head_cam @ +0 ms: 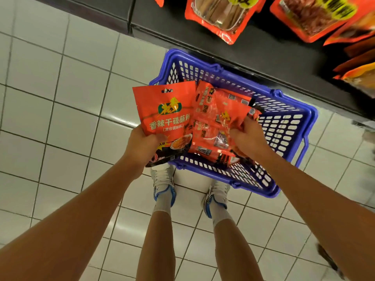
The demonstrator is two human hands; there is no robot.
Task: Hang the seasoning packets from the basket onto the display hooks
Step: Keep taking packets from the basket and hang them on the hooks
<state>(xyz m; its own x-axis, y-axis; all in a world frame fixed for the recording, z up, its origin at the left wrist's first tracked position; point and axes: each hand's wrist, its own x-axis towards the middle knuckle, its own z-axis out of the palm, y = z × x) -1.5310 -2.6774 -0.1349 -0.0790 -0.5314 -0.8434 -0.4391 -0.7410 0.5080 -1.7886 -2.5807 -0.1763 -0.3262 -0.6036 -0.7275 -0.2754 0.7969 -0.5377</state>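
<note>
A blue plastic basket (288, 126) stands on the tiled floor in front of my feet, against the base of a dark shelf. Several red seasoning packets (211, 118) lie piled inside it. My left hand (145, 147) grips the lower part of one red seasoning packet (166, 110), held upright over the basket's left edge with its printed front toward me. My right hand (246, 136) reaches into the basket, and its fingers pinch the edge of a packet (231, 118) on top of the pile.
Red packets hang from the display (219, 17) above the basket at the top, with more hanging packets (316, 15) to the right. The dark shelf base (253, 51) runs diagonally behind the basket. White floor tiles (60, 98) spread to the left.
</note>
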